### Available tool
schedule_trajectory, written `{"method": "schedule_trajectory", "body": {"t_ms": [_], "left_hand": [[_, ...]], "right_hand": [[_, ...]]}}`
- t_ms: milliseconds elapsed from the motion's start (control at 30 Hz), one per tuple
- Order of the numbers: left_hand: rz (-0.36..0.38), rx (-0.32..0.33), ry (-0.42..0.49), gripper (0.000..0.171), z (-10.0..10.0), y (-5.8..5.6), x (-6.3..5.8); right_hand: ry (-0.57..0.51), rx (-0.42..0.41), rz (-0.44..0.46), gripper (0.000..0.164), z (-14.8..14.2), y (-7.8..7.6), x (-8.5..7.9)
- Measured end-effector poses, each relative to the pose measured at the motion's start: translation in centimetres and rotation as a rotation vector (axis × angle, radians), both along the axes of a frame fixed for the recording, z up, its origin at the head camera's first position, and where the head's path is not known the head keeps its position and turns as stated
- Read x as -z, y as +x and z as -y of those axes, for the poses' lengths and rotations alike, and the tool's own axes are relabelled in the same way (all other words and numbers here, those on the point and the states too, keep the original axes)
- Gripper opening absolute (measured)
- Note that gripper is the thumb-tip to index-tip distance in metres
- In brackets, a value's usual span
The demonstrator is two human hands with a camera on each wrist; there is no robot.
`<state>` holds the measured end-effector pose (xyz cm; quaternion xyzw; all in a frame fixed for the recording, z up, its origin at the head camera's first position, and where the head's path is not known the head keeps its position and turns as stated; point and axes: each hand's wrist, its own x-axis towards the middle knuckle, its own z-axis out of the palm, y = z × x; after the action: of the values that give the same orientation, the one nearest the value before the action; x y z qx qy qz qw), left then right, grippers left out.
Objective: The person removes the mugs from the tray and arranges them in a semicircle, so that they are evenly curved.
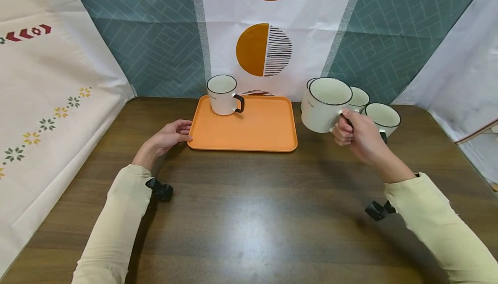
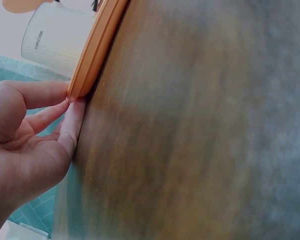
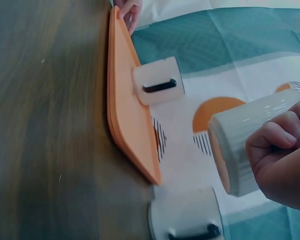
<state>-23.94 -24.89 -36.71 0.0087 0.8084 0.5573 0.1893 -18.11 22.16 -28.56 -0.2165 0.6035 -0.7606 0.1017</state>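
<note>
A white mug (image 1: 324, 106) hangs above the desk (image 1: 233, 197), lifted off it and roughly upright, its dark-rimmed mouth facing up. It is just beyond the right end of the orange tray (image 1: 260, 130), so the tray lies to its left. The right hand (image 1: 359, 137) is the nearer one; its grip is curled firmly round the handle, on the mug's right and near side. The tray rests on the desk with its long axis running left to right. At the opposite end, the left hand (image 1: 167, 137) has its grip closed lightly, thumb and fingertips pinching the left edge towards the near corner. On the tray's far left part stands a second mug (image 1: 221, 98), its black handle (image 1: 239, 103) pointing right. Behind and to the right of the lifted mug, more mugs (image 1: 383, 117) stand on the desk, partly hidden by it and the right hand. Farther back hangs a patterned cloth (image 1: 218, 3).
</note>
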Motion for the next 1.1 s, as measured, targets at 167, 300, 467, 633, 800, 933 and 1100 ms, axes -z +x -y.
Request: {"method": "schedule_trajectory", "body": {"t_ms": [167,300,467,633,800,933,1100], "left_hand": [[0.000,0.000,-0.002,0.065,0.0,0.0,0.0],[0.003,-0.001,-0.006,0.065,0.0,0.0,0.0],[0.005,0.005,-0.003,0.065,0.0,0.0,0.1],[0.002,-0.007,-0.002,0.065,0.0,-0.1,0.1],[0.007,0.004,-0.005,0.065,0.1,-0.2,0.3],[0.009,-0.003,0.002,0.065,0.0,-0.2,0.2],[0.009,-0.008,-0.003,0.065,0.0,-0.2,0.0]], "right_hand": [[-0.018,-0.020,-0.019,0.045,-2.8,1.6,-0.1],[-0.093,-0.111,-0.001,0.046,-5.3,2.4,-0.1],[-0.116,-0.145,-0.062,0.048,-8.0,3.4,-0.1],[-0.157,-0.114,-0.088,0.048,-9.6,4.2,0.5],[-0.172,-0.068,-0.083,0.049,-10.9,5.0,1.0],[-0.144,-0.020,-0.094,0.048,-11.9,5.5,1.1],[-0.210,-0.026,-0.070,0.048,-12.9,5.9,1.8]]}}
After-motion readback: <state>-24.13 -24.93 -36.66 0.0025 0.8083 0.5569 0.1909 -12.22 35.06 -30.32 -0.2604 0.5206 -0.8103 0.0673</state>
